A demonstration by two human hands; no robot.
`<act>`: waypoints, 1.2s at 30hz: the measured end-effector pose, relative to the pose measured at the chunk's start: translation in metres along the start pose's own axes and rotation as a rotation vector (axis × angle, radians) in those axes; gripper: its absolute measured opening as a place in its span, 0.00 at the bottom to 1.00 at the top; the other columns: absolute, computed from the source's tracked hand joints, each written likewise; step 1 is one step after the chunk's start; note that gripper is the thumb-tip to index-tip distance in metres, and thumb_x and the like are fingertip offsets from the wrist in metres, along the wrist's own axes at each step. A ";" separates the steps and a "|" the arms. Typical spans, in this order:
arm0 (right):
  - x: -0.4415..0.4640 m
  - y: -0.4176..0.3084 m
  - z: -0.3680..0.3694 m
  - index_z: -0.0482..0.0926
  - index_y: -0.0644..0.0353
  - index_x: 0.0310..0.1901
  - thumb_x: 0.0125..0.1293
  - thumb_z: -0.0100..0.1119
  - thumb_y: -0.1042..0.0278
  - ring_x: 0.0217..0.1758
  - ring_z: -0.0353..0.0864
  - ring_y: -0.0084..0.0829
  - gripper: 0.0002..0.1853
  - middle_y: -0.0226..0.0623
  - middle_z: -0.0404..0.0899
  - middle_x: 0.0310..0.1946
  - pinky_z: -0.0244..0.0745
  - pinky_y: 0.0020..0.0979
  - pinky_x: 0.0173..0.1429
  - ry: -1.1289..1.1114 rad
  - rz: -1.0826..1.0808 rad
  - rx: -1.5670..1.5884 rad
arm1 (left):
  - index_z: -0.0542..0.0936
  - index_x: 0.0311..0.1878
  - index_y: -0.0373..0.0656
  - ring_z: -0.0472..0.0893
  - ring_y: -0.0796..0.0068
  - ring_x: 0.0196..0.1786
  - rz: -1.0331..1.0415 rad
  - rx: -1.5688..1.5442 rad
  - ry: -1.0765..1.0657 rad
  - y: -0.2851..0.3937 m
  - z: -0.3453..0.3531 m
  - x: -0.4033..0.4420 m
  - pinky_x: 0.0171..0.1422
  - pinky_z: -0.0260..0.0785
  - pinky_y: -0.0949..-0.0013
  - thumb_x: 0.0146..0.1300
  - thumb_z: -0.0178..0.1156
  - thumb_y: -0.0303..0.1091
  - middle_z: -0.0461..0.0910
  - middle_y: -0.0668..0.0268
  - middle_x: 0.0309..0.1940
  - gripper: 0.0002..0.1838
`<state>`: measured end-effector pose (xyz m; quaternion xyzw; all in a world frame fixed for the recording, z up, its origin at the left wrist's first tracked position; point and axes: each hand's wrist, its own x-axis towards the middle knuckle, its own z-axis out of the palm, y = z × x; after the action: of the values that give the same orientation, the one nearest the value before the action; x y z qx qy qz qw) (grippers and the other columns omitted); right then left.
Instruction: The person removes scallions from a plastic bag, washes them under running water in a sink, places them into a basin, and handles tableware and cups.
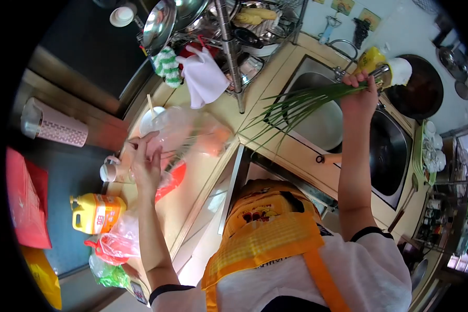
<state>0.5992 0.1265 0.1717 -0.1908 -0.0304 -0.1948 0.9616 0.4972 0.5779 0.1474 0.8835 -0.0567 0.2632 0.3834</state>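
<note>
My right hand (360,89) is closed round the base of a bunch of chives (309,104). Their long green leaves fan out to the left across the sink (308,70) and the counter edge. On the left, my left hand (146,156) is at the side of a clear plastic bag (179,125), its fingers curled on the film. The bag is smeared by motion; a few thin green blades and something orange show through it. Below it lies a red plastic bag (172,182). A whitish basin (320,125) sits in the sink under the leaves.
A second, dark sink basin (385,153) and a wok (418,88) are on the right. A dish rack post (230,52) rises from the corner. Mugs (114,170) and a yellow jug (98,213) stand left. An open drawer (234,182) juts out before my apron.
</note>
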 end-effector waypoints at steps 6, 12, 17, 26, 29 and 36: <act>-0.014 -0.004 0.010 0.71 0.60 0.41 0.70 0.34 0.51 0.20 0.57 0.24 0.20 0.30 0.64 0.24 0.56 0.28 0.27 0.023 -0.118 -0.169 | 0.77 0.34 0.45 0.70 0.63 0.41 0.686 0.511 -0.431 0.018 0.031 0.016 0.38 0.67 0.66 0.45 0.57 0.23 0.71 0.63 0.39 0.11; -0.009 -0.035 -0.003 0.69 0.58 0.42 0.69 0.36 0.46 0.18 0.56 0.22 0.22 0.29 0.63 0.20 0.55 0.27 0.26 -0.121 -0.243 -0.356 | 0.77 0.34 0.45 0.70 0.59 0.42 0.480 0.518 -0.506 0.006 0.035 0.010 0.45 0.65 0.62 0.45 0.60 0.26 0.71 0.62 0.39 0.10; 0.007 -0.057 -0.043 0.71 0.60 0.37 0.68 0.35 0.44 0.18 0.57 0.22 0.25 0.30 0.64 0.20 0.56 0.26 0.25 -0.181 -0.147 -0.404 | 0.78 0.36 0.43 0.71 0.58 0.47 0.183 0.560 -0.672 -0.003 0.026 -0.011 0.46 0.64 0.61 0.45 0.60 0.27 0.72 0.58 0.38 0.11; 0.022 -0.066 -0.101 0.71 0.63 0.37 0.69 0.31 0.44 0.17 0.56 0.20 0.27 0.30 0.65 0.18 0.56 0.24 0.24 -0.271 0.024 -0.523 | 0.78 0.40 0.42 0.73 0.58 0.42 0.090 0.503 -0.653 0.142 0.078 -0.004 0.46 0.66 0.61 0.47 0.62 0.25 0.74 0.59 0.35 0.14; 0.017 -0.048 -0.124 0.71 0.63 0.37 0.70 0.33 0.47 0.17 0.56 0.19 0.25 0.28 0.64 0.18 0.56 0.24 0.25 -0.285 0.117 -0.498 | 0.78 0.45 0.41 0.76 0.63 0.40 0.189 -0.034 -0.741 0.191 0.150 0.009 0.45 0.69 0.69 0.51 0.62 0.26 0.75 0.59 0.38 0.15; 0.001 -0.037 -0.164 0.72 0.61 0.28 0.67 0.48 0.60 0.31 0.66 0.18 0.14 0.27 0.69 0.27 0.60 0.22 0.38 0.059 0.065 -0.632 | 0.67 0.59 0.41 0.68 0.74 0.54 0.106 -0.516 -0.857 0.215 0.330 0.027 0.52 0.65 0.77 0.55 0.59 0.25 0.67 0.63 0.53 0.26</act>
<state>0.5837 0.0326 0.0329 -0.4750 0.0655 -0.1689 0.8611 0.5949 0.1970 0.1134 0.7844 -0.3171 -0.1268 0.5178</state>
